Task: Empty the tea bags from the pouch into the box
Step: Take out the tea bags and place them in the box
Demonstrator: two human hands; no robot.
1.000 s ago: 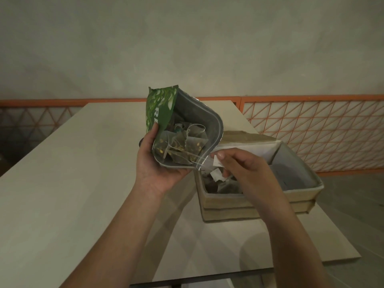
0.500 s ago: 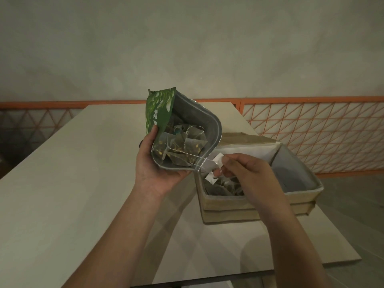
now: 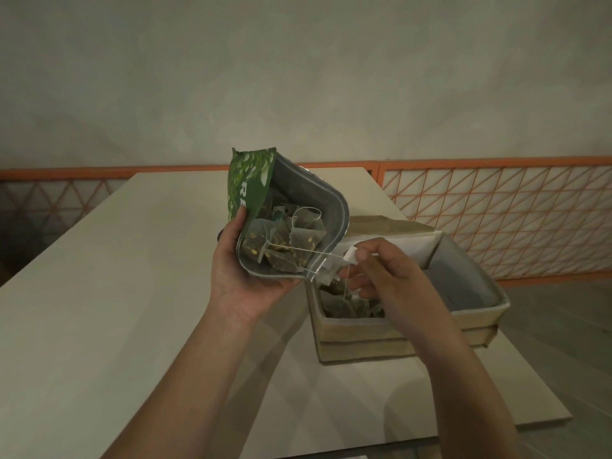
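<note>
Now the left hand (image 3: 246,276) is gripping the tilted pouch (image 3: 291,220) beside the box (image 3: 404,326) on the table (image 3: 99,309) w/ bags (image 3: 281,246) inside, right hand (image 3: 381,273) pinching a tag (image 3: 350,253); next prob. needs pulling bags out over the box.

Paper tag (image 3: 350,253) now higher, strings (image 3: 308,249) pulled taut.

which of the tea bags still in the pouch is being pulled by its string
The pyramid mesh tea bag at the green foil pouch's lower left: its taut string runs to the white paper tag pinched by the right hand. The others' strings lie slack.
</note>
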